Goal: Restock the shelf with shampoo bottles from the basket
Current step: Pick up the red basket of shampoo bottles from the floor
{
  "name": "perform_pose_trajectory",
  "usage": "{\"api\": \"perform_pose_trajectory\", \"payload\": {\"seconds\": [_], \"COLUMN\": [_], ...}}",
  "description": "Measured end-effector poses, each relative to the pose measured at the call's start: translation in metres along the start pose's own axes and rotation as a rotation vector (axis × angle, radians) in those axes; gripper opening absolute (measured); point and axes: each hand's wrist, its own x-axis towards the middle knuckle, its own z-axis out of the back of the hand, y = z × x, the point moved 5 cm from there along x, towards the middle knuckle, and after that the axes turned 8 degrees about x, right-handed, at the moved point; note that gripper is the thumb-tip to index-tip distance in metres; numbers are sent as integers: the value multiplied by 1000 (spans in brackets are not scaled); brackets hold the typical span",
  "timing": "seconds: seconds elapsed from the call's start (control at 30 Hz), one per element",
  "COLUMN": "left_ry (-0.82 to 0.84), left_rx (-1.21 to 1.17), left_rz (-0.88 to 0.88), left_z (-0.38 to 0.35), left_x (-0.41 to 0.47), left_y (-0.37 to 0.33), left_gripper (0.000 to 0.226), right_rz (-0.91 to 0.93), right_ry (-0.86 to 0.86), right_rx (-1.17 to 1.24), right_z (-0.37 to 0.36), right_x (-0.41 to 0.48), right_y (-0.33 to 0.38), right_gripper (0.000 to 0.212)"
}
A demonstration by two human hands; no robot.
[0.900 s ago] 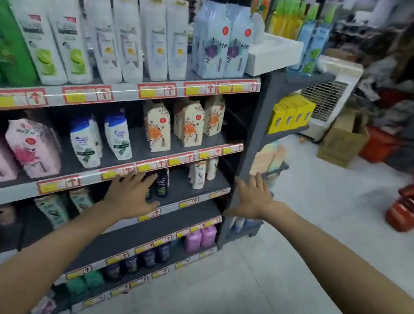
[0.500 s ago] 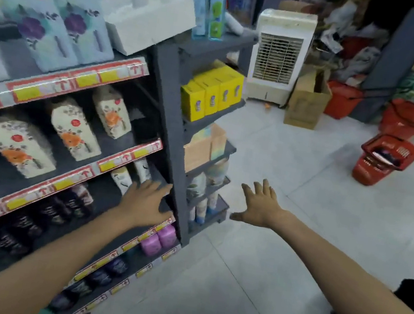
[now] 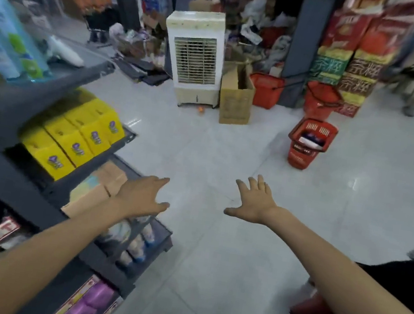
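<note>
Since both hands are empty and the loaded red basket point(image 3: 300, 157) sits on the floor well ahead of the right hand point(image 3: 254, 204), a bit off to its right, my main worry is a mix-up. Two other red baskets point(image 3: 265, 90) stand further beyond it, and heading to one of those wastes the trip. Something white and blue lies in the near one, probably the shampoo bottles point(image 3: 311, 142), but it's too blurry to be sure.

Second risk: the left forearm passes right over the end of the shelf point(image 3: 58, 86), so a careless swing could clip the cardboard cartons point(image 3: 93, 188) just left of the left hand point(image 3: 145, 196). There's also a low red thing point(image 3: 317, 308) under the right forearm that looks easy to trip on.

Pose-wise, both arms are stretched forward, palms down. The left hand is relaxed, fingers straight and together, gripping nothing. The right hand is loose too, fingers fanned out, thumb pointing left, nothing in it.
</note>
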Motion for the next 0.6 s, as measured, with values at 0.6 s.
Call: {"api": "perform_pose_trajectory", "payload": {"seconds": [0.6], "left_ry": [-34], "left_rx": [2], "left_rz": [-342], "left_z": [118], "left_x": [405], "left_y": [-97], "left_gripper": [85], "right_rz": [-382], "right_ry": [-62], "right_rx": [127], "right_z": [121], "right_x": [201], "right_y": [-204], "right_gripper": [108]}}
